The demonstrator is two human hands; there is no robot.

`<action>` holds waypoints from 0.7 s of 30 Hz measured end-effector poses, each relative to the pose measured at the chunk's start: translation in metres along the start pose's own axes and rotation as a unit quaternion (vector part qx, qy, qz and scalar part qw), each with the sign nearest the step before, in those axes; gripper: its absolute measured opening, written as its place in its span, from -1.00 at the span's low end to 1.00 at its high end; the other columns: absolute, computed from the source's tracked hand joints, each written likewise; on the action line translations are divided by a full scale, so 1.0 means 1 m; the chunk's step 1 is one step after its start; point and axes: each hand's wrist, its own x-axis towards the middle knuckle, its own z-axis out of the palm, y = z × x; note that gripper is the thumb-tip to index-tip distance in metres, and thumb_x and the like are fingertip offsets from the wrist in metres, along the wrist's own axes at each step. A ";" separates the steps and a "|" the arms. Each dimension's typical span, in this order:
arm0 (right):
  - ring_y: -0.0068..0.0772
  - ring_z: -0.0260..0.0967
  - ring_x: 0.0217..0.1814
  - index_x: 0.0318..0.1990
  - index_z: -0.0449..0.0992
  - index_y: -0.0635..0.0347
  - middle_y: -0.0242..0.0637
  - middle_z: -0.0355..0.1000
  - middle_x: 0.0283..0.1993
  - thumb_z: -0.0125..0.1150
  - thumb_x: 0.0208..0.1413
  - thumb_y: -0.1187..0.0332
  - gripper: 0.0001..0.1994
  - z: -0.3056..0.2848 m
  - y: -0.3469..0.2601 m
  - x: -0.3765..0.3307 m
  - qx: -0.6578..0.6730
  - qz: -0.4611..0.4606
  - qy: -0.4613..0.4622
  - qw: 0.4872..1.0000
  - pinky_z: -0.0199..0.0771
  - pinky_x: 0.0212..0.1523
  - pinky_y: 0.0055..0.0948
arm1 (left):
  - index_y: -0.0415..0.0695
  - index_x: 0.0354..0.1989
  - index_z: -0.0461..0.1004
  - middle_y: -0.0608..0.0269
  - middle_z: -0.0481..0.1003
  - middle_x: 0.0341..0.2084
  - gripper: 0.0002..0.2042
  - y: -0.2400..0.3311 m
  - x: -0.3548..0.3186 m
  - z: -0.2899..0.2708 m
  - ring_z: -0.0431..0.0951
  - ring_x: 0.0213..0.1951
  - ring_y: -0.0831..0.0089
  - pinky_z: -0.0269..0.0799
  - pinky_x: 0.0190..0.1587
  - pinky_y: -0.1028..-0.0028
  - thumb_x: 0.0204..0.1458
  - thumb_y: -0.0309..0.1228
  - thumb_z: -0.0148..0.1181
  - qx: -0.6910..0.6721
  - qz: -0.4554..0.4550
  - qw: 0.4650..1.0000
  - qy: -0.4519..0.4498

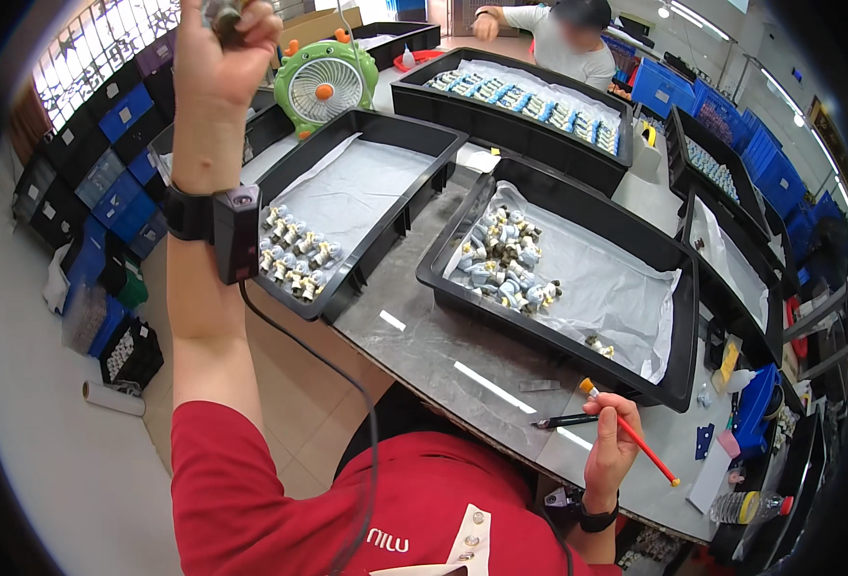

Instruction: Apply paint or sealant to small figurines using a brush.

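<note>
My left hand (232,53) is raised at the upper left, its fingers closed round a small grey and dark figurine (220,17), partly cut off by the picture's edge. Low on the right, my right hand (613,446) grips a red-handled brush (649,451) with a tan tip pointing up and left. A black pen-like tool (566,420) sticks out beside those fingers; whether it is held or lies on the table I cannot tell. Beyond the right hand, a black tray (433,278) lined with white sheet holds a heap of small grey-and-white figurines (501,254).
A second lined tray (414,144) has figurines in rows (294,254) at its near end. A green fan (326,88) stands behind it. A farther tray (510,125) holds many figurines; a person (577,48) sits beyond. A bottle (750,507) lies at right.
</note>
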 end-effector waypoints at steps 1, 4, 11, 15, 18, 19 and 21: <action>-0.53 0.32 -0.26 -0.22 0.40 0.31 -0.28 0.38 -0.33 -0.04 0.14 0.43 -0.85 0.002 0.000 0.000 -0.009 0.004 0.010 1.000 0.26 -0.09 -0.50 | -0.30 -0.27 0.28 0.15 0.31 -0.47 -0.59 -0.023 -0.001 0.007 0.07 -0.60 0.52 0.00 -0.52 0.54 0.16 -0.10 -0.18 0.030 0.011 0.998 0.045; -0.51 0.32 -0.26 -0.22 0.40 0.32 -0.28 0.38 -0.34 -0.03 0.13 0.42 -0.84 0.005 0.001 0.001 -0.008 0.018 0.019 1.000 0.26 -0.09 -0.50 | -0.23 -0.28 0.34 0.12 0.39 -0.47 -0.53 -0.093 -0.052 0.037 0.26 -0.62 0.56 0.15 -0.60 0.60 0.13 0.02 -0.21 0.044 -0.034 0.998 0.017; -0.51 0.36 -0.22 -0.15 0.40 0.35 -0.23 0.40 -0.28 0.00 0.13 0.40 -0.79 0.018 -0.009 0.007 -0.034 -0.003 -0.020 0.999 0.30 -0.16 -0.56 | -0.10 -0.25 0.32 0.20 0.39 -0.57 -0.42 -0.207 -0.196 0.083 0.25 -0.64 0.60 0.11 -0.60 0.64 0.08 0.19 -0.41 0.006 -0.419 0.908 0.004; -0.54 0.38 -0.40 -0.26 0.46 0.36 -0.24 0.39 -0.31 0.01 0.15 0.24 -0.70 0.017 -0.008 0.017 -0.028 -0.059 -0.014 0.998 0.30 -0.17 -0.55 | -0.08 -0.26 0.28 0.23 0.39 -0.57 -0.40 -0.231 -0.230 0.084 0.23 -0.65 0.62 0.08 -0.60 0.63 0.06 0.23 -0.48 -0.010 -0.522 0.852 -0.038; -0.59 0.32 -0.45 -0.32 0.39 0.32 -0.27 0.36 -0.36 -0.02 0.17 0.29 -0.77 0.011 -0.008 0.027 -0.057 -0.085 -0.027 0.994 0.33 -0.26 -0.60 | -0.07 -0.25 0.27 0.24 0.39 -0.57 -0.39 -0.239 -0.244 0.085 0.22 -0.65 0.62 0.07 -0.60 0.63 0.05 0.24 -0.48 -0.020 -0.554 0.830 -0.063; -0.59 0.30 -0.42 -0.30 0.34 0.29 -0.26 0.34 -0.34 -0.02 0.16 0.34 -0.84 0.018 -0.012 0.029 0.012 -0.069 -0.025 0.997 0.32 -0.29 -0.64 | -0.07 -0.25 0.27 0.26 0.39 -0.56 -0.40 -0.242 -0.248 0.083 0.23 -0.63 0.62 0.07 -0.60 0.63 0.05 0.25 -0.46 -0.024 -0.562 0.824 -0.071; -0.58 0.30 -0.40 -0.27 0.34 0.29 -0.26 0.34 -0.33 -0.01 0.15 0.39 -0.87 0.022 -0.011 0.028 0.003 -0.061 -0.039 0.997 0.30 -0.36 -0.66 | -0.07 -0.25 0.27 0.26 0.39 -0.56 -0.40 -0.246 -0.256 0.085 0.24 -0.62 0.63 0.07 -0.59 0.63 0.04 0.25 -0.46 -0.007 -0.564 0.822 -0.071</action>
